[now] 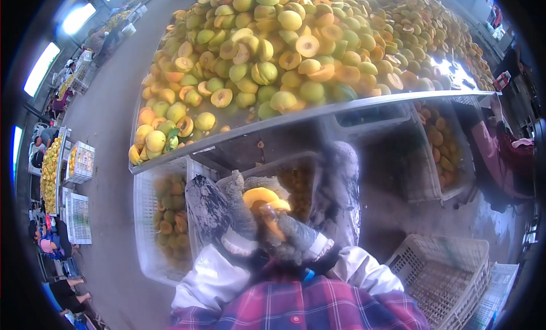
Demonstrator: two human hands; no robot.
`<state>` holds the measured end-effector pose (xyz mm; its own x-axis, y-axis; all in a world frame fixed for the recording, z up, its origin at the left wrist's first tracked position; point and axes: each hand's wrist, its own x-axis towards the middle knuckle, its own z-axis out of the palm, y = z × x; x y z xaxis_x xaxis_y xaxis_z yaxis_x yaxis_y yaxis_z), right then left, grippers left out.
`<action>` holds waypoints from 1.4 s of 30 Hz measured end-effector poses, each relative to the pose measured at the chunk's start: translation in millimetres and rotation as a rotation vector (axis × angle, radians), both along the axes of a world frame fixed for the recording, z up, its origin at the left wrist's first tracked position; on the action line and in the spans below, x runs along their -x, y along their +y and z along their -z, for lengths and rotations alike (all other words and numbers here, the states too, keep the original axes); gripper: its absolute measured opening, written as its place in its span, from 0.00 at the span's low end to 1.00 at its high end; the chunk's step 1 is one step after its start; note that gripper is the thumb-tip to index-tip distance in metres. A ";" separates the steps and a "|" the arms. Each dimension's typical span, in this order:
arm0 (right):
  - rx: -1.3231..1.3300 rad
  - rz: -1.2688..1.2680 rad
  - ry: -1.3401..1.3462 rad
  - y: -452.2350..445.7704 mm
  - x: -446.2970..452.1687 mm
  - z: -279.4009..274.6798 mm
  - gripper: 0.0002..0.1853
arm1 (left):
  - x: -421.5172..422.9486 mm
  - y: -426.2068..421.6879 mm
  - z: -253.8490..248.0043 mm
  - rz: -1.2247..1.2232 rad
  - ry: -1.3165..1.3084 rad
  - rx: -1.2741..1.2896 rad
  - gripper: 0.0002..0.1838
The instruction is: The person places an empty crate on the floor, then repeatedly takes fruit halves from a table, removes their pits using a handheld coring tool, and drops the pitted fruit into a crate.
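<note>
My left hand (241, 209), in a fuzzy grey glove, is closed around a cut yellow peach (261, 196) above my lap. Its orange flesh faces up, and the pieces lie close together. My right hand (294, 232), also gloved in grey, is closed against the near side of the peach. A narrow orange-brown piece (275, 227) shows at its fingers, too blurred to name. Below and beyond both hands, between my knees, is a crate (310, 159) with peaches in it, partly hidden by the gloves.
A metal-edged table (318, 115) heaped with whole and halved peaches (244, 51) stands ahead. A white crate of fruit (147, 227) is at my left, another crate (426, 153) under the table. Stacked crates (438, 267) stand at lower right. A person (500, 153) sits at right.
</note>
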<state>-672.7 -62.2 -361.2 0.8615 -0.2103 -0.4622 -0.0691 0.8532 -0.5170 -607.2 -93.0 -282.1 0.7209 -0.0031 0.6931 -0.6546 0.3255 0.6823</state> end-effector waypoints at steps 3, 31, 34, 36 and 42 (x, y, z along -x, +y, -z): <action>0.145 -0.352 -0.014 -15.5 -1.3 9.6 0.20 | -48.0 34.2 43.3 0.180 0.109 -0.368 0.18; 0.932 0.148 0.195 -18.3 -12.5 22.2 0.21 | -246.3 -122.2 43.4 0.577 0.123 -1.186 0.25; 1.272 0.253 0.152 -22.3 -14.5 34.2 0.17 | -210.4 -59.5 28.3 0.948 0.613 -0.586 0.24; 1.012 0.098 -0.021 -40.4 -9.6 -58.4 0.19 | -190.5 -15.9 35.7 1.150 0.825 -0.450 0.20; 1.567 0.163 0.130 -11.2 -27.6 6.3 0.19 | -121.6 42.5 76.8 0.902 0.958 -0.263 0.18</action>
<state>-645.1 -73.5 -367.5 0.7564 -0.6131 0.2278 -0.1459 -0.4978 -0.8550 -485.6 -50.5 -358.8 0.5936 -0.7856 -0.1747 0.4852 0.1761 0.8565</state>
